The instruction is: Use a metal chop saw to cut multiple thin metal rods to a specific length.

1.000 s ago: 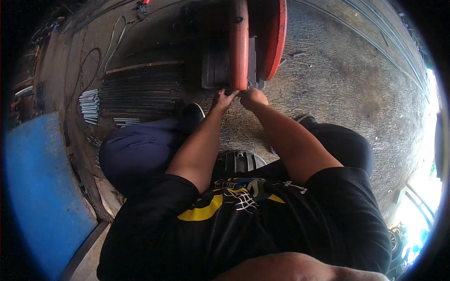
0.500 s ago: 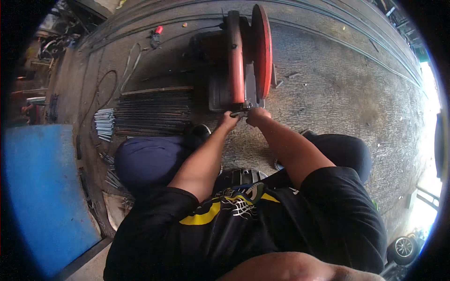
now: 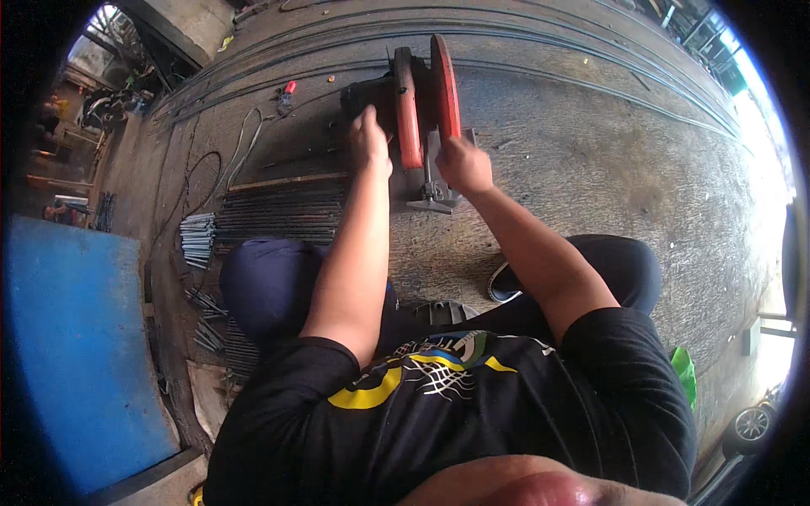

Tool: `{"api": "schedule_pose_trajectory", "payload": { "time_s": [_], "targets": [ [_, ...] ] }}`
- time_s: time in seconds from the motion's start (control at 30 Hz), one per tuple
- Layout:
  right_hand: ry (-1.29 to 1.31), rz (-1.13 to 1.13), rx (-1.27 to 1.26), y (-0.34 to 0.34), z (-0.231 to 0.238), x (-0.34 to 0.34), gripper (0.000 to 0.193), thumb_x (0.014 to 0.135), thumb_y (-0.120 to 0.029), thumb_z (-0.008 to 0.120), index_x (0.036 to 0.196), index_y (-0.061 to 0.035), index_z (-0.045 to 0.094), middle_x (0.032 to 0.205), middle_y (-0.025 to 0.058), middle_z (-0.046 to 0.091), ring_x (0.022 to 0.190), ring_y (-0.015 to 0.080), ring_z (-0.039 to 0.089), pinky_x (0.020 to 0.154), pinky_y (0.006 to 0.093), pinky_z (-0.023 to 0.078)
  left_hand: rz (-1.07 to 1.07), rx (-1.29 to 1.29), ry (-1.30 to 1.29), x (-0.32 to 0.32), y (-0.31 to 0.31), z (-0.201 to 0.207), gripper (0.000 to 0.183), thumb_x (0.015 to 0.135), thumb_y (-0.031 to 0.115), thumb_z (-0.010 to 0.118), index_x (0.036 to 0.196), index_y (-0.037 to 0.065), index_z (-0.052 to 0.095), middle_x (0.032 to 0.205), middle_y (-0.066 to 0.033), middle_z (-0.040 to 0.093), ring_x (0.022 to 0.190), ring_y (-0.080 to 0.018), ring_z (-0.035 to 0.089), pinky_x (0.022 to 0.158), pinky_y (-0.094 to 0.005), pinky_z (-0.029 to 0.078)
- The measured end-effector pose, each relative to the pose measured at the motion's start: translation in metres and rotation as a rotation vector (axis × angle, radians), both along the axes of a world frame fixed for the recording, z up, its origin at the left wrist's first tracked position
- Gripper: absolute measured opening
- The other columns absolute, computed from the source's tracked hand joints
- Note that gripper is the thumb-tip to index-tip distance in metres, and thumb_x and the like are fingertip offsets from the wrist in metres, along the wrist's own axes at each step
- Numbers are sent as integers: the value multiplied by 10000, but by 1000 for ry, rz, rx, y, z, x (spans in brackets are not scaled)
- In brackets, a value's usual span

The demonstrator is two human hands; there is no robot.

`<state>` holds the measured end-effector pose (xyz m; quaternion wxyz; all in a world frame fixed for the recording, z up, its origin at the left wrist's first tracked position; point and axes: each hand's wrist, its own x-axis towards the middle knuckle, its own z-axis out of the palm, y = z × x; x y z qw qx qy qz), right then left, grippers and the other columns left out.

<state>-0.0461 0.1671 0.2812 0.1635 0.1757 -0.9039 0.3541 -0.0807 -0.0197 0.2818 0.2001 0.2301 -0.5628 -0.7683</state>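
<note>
On the floor ahead of me stands a cut-off saw with a red wheel guard (image 3: pixel 445 88) and a long red arm (image 3: pixel 407 126). My left hand (image 3: pixel 369 145) is beside the dark motor housing (image 3: pixel 363 99), left of the arm, its fingers stretched out and nothing seen in them. Below the front edge of the guard, my right hand (image 3: pixel 466 166) is closed at the saw's clamp area; what its fingers hold is hidden. A metal clamp handle (image 3: pixel 429 206) projects from the front of the saw base.
Dark rods (image 3: pixel 278 211) lie stacked left of the saw, beside a bundle of short shiny rods (image 3: pixel 198 239). Long bars (image 3: pixel 540 21) stretch across the far floor. A blue panel (image 3: pixel 76 337) is at my left. A red-capped item (image 3: pixel 288 89) lies beyond the rods.
Both hands have left the clamp handle at the saw's front and moved farther forward. The left is now beside the motor, its fingers extended; the right is by the guard's lower edge.
</note>
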Motion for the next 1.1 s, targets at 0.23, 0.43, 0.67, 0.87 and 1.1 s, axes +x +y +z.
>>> {"api": "schedule_pose_trajectory", "payload": {
  "time_s": [0.23,0.43,0.67,0.87,1.1],
  "targets": [
    [-77,-122,-19,-13,41,-90,555,844,-228,555,1334,-87,338,1221,247,416,1004,472,480,880,500,417,-505,-180,-273,-14,30,54,479,729,368,729,920,-63,645,864,-158,651,840,-236,631,716,-363,487],
    [-82,-28,68,-33,45,-155,799,809,-244,580,1409,-34,96,1423,275,201,1130,512,414,999,511,354,-394,-582,-343,-51,26,82,383,717,274,722,937,-36,672,921,-172,670,839,-235,630,733,-361,485],
    [301,121,1195,-52,127,-289,336,757,-165,641,1080,-71,641,1084,171,616,1006,303,605,810,428,503,-633,-829,-233,-148,4,155,689,811,394,649,1293,-37,412,1190,-233,535,1079,-328,533,927,-421,423],
    [-69,161,1130,-60,152,-358,282,617,-259,792,839,-102,717,917,103,685,856,235,650,721,369,530,-608,-1141,-345,-172,4,158,691,828,414,613,1322,-12,385,1257,-229,474,1144,-369,456,973,-443,365],
    [78,202,1224,-53,151,-330,271,716,-277,726,915,-93,714,1023,122,665,980,276,628,804,369,514,-591,-1236,-372,-179,4,157,692,849,437,571,1354,18,353,1336,-225,402,1219,-417,366,1026,-470,298]
  ]
}}
